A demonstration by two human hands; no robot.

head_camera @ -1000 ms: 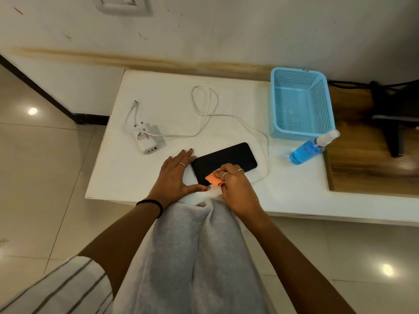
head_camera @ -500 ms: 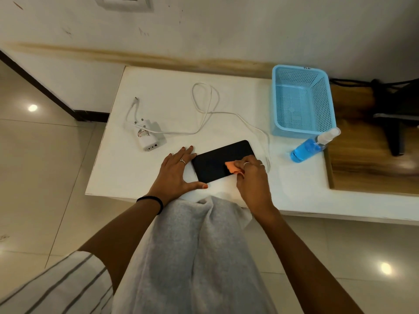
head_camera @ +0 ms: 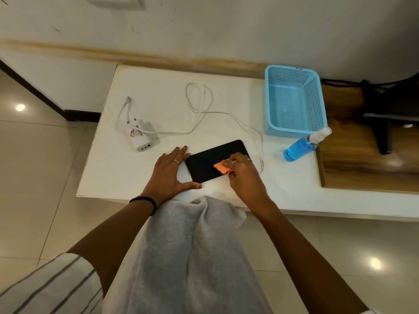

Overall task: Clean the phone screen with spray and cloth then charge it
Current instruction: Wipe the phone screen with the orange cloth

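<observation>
A black phone (head_camera: 208, 160) lies screen up near the front edge of the white table (head_camera: 226, 98). My left hand (head_camera: 169, 173) lies flat on the table with straight fingers against the phone's left end, bracing it. My right hand (head_camera: 243, 175) pinches a small orange cloth (head_camera: 221, 168) and presses it on the middle of the screen. A blue spray bottle (head_camera: 301, 148) lies on its side at the right. The white charger plug (head_camera: 141, 138) and its looped white cable (head_camera: 199, 103) lie behind the phone.
A light blue mesh basket (head_camera: 294, 100) stands at the back right, by the wall. A wooden surface (head_camera: 367, 164) adjoins the table on the right, with a black object (head_camera: 390, 112) on it. A wall socket plate (head_camera: 115, 2) is above. Grey fabric (head_camera: 192, 257) covers my lap.
My right hand has rubbed the orange cloth from the phone's near left corner up toward the right, then back a little to the middle of the screen. My left hand has stayed put.
</observation>
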